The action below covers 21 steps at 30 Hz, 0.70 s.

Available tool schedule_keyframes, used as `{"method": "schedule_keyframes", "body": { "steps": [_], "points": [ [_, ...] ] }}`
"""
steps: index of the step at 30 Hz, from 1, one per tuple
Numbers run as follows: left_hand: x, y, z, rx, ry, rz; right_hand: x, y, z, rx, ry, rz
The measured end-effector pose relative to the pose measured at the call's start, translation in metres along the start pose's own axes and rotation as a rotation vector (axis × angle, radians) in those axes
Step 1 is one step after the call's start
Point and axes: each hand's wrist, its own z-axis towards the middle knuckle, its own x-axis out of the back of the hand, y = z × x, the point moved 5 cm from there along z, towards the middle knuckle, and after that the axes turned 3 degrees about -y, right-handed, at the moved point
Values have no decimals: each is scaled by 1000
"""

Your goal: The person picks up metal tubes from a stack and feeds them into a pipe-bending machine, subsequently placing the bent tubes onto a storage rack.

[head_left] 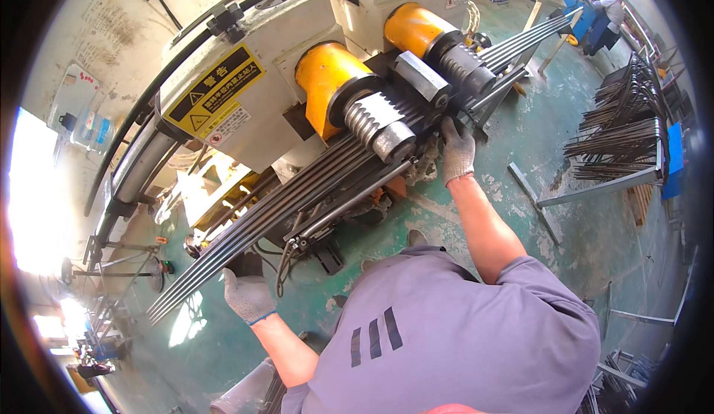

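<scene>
A bundle of several long, thin metal rods [256, 226] runs slantwise through a bending machine [297, 87] with two ribbed rollers. My left hand [249, 295], in a pale knitted glove with dark fingers, is at the lower left end of the bundle. Its fingers curl against the rods' near side, partly hidden beneath them. Up by the machine, my right hand [457, 152] wears a similar glove. Its fingertips reach in below the dark block [421, 76] between the rollers, where they are hidden; what they touch cannot be made out.
Two yellow-orange housings [327, 79] carry the rollers. A metal bar [349, 200] and cables lie along the machine's near side. On the right stands a rack of bent dark rods [621, 128] with a grey frame [595, 191]. Another person [606, 14] stands far right.
</scene>
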Motion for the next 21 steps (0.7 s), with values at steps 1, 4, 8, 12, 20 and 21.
{"method": "schedule_keyframes", "body": {
  "steps": [1,4,8,12,20,21],
  "points": [
    [-7,3,2,-11,-38,-12,2,3,3,-21,31,54],
    [-34,14,4,-56,-111,-72,8,-2,18,144,-74,10],
    [-87,35,-1,-247,6,125,5,-4,32,-25,-81,216],
    [-151,91,6,-419,27,310,-22,-41,15,-183,-62,303],
    [-302,132,1,-604,50,561,-17,-23,45,-133,-73,290],
    [-315,131,0,-627,17,579,-16,-21,49,-105,-75,306]
  ]
}}
